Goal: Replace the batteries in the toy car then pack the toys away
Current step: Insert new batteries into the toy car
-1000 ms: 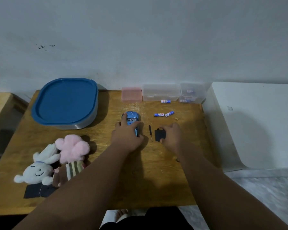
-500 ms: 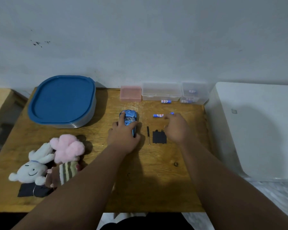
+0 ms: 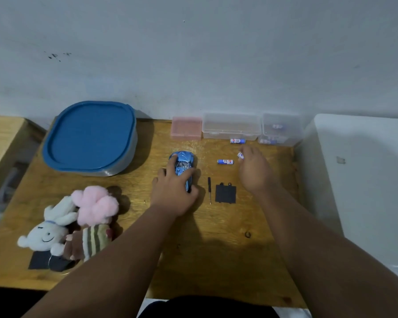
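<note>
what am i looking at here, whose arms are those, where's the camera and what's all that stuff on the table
There is no machine here. A person works with bare hands and wears one wide-angle camera on the head, so the single picture looks forward and down along both arms. The left hand holds a blue toy car down on the wooden table. The right hand seems to pinch a small battery at its fingertips. A second battery lies beside it, and a third battery lies further back by the clear boxes. Between the hands lie a little screwdriver and a black cover, probably the car's battery lid. On the left are a blue-lidded container and some plush toys. A pink box stands at the back.
</note>
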